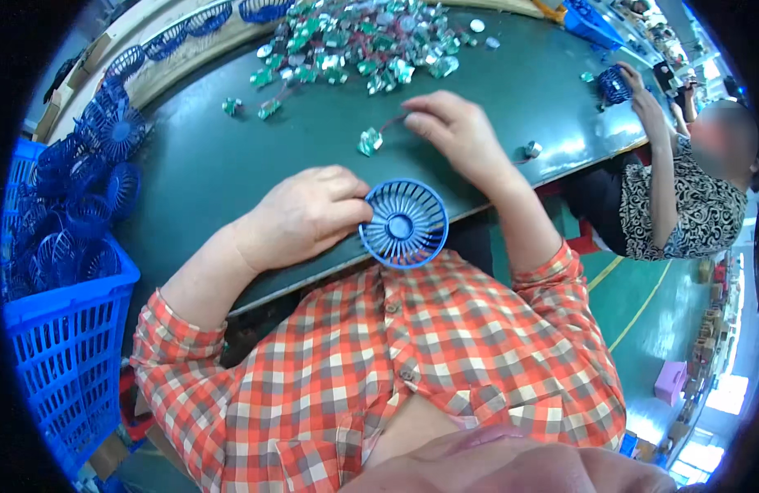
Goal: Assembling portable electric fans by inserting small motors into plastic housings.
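Observation:
My left hand [310, 210] pinches the rim of a blue round slotted plastic fan guard [402, 225], held at the table's near edge with its open side facing up. Beyond it, my right hand [459, 135] has thumb and forefinger closed on thin red wires [393, 122]. These wires lead to a small green and silver electronic part [370, 142] just left of the fingertips, over the tabletop. A heap of similar parts [367, 41] lies at the far side of the green table [207, 181].
At the left, a blue slotted crate [71, 353] is piled with blue fan guards [88, 197]. More guards [170, 39] line the far ledge. One small silver part [531, 149] lies right of my right forearm. A co-worker [683, 189] at the right handles another dark blue guard [614, 85].

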Available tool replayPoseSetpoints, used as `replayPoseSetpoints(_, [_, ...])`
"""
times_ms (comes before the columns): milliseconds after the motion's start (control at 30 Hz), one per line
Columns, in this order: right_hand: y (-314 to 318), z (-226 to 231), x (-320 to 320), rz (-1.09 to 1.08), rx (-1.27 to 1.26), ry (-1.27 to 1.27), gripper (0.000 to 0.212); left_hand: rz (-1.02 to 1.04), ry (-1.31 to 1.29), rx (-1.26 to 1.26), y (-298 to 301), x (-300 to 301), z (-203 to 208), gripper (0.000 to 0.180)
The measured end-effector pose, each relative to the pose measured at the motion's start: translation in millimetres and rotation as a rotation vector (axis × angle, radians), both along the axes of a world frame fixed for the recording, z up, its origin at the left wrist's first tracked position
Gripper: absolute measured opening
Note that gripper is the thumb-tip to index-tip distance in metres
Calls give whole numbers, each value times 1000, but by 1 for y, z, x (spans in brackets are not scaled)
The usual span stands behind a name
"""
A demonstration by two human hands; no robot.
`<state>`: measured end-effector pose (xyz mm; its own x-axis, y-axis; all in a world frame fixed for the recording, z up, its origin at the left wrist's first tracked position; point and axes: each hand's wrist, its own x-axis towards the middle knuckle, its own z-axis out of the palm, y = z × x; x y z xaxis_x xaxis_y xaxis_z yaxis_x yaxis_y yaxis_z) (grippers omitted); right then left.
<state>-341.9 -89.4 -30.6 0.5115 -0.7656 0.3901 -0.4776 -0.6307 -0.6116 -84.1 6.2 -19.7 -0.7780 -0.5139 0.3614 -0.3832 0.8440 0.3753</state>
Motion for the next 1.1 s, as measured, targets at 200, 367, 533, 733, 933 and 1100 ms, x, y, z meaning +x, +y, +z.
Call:
replayPoseSetpoints(200, [18,10,-54,-310,203,-474,18,104,-7,12,1,5,0,17])
replayPoseSetpoints(367, [45,-10,-99,-498,-66,-259,16,173,6,-19,-5,5,-3,18])
replayPoseSetpoints(533, [53,5,-120,-567,-319,190,34,207,29,-65,-4,6,0,21])
replayPoseSetpoints(733, [47,-9,-117,-489,-264,299,29,277,23,-80,-1,5,-3,21])
replayPoseSetpoints(933, [34,8,-101,-519,12,289,24,550,75,-105,-5,14,-3,18])
replayPoseSetpoints(1100, [38,7,-104,-527,-84,297,24,415,151,-141,-1,7,2,15])
